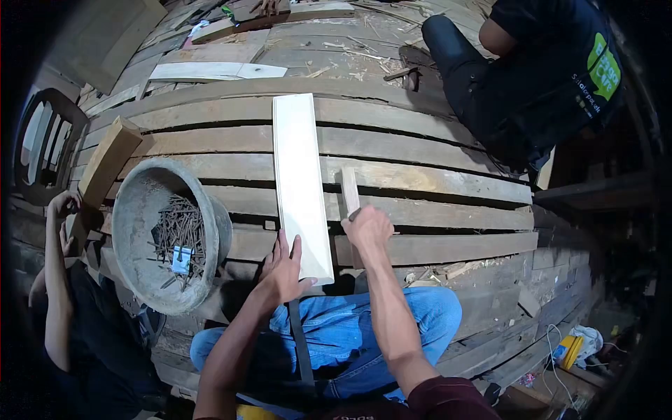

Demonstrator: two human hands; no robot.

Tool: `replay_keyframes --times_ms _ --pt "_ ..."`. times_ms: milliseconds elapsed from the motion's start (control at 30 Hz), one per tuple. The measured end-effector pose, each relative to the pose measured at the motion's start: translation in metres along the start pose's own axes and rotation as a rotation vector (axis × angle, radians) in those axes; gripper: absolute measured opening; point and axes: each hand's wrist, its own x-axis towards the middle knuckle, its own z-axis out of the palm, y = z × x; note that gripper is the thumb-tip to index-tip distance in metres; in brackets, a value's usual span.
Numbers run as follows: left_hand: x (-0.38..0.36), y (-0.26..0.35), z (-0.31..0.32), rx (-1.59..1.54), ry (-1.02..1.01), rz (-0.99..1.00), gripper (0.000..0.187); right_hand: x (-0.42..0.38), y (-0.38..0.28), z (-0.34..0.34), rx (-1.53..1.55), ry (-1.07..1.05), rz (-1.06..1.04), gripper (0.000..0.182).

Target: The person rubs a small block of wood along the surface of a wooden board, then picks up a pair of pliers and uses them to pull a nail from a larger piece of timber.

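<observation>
A long pale board (301,168) with grooved edges lies across the wooden slats, its near end at my lap. On that near end rests my left hand (281,269), fingers spread. My right hand (369,227) is closed in a fist just right of the board, at a short wooden strip (349,183) standing out beyond it. Something small and dark shows at the thumb of this hand; what the fingers hold is hidden. To the left of the board, a grey bowl (222,220) holds many thin brown sticks or nails (183,227) and a small blue-white packet (181,260).
Parallel slats (434,178) with dark gaps run across the floor. One person (532,91) sits at upper right, another (91,329) at lower left by a wooden block (108,161). Another hand (268,7) shows at the top. A yellow tool (570,351) lies lower right.
</observation>
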Motion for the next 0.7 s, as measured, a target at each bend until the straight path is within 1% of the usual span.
replay_keyframes --times_ms 33,67,167,200,300,367,433,467,500,567,633,667,700 --pt "0.000 0.000 0.000 -0.010 -0.003 0.000 0.110 -0.001 -0.003 -0.005 0.041 0.023 -0.001 0.035" --pt "0.000 0.000 0.001 -0.015 0.004 0.000 0.110 0.002 -0.002 -0.007 0.134 0.053 -0.046 0.038" --pt "0.000 -0.002 0.002 0.005 0.004 0.017 0.110 0.024 0.010 0.006 0.790 -0.144 -0.106 0.037" --pt "0.001 -0.002 0.003 0.020 0.001 0.001 0.110 0.015 0.001 -0.006 0.933 -0.217 -0.152 0.032" --pt "0.002 0.003 0.005 0.027 0.018 -0.017 0.110 0.013 -0.003 -0.005 1.138 -0.347 -0.219 0.029" --pt "0.002 0.008 0.003 0.001 0.034 -0.049 0.110 0.011 -0.008 -0.005 1.093 -0.327 -0.186 0.034" --pt "0.003 0.004 0.007 -0.043 0.089 -0.050 0.110 0.005 -0.017 -0.009 1.050 -0.250 -0.126 0.036" --pt "0.005 0.001 0.009 -0.050 0.110 -0.049 0.110 0.007 -0.015 -0.010 1.010 -0.294 -0.031 0.037" --pt "0.007 -0.002 0.010 -0.030 0.112 -0.047 0.110 0.010 -0.014 -0.001 1.011 -0.213 -0.098 0.036" --pt "0.007 -0.001 0.005 -0.016 0.067 -0.070 0.110 0.018 -0.008 0.006 1.020 -0.343 -0.022 0.034" --pt "0.009 -0.001 0.004 -0.024 0.074 -0.074 0.110 0.013 -0.016 0.013 1.141 -0.254 -0.074 0.030" --pt "0.008 -0.001 0.008 -0.032 0.067 -0.077 0.110 0.016 -0.010 0.010 1.107 -0.401 -0.063 0.026" --pt "0.008 0.000 0.010 -0.036 0.080 -0.087 0.111 0.010 -0.013 0.007 1.188 -0.425 -0.096 0.026"
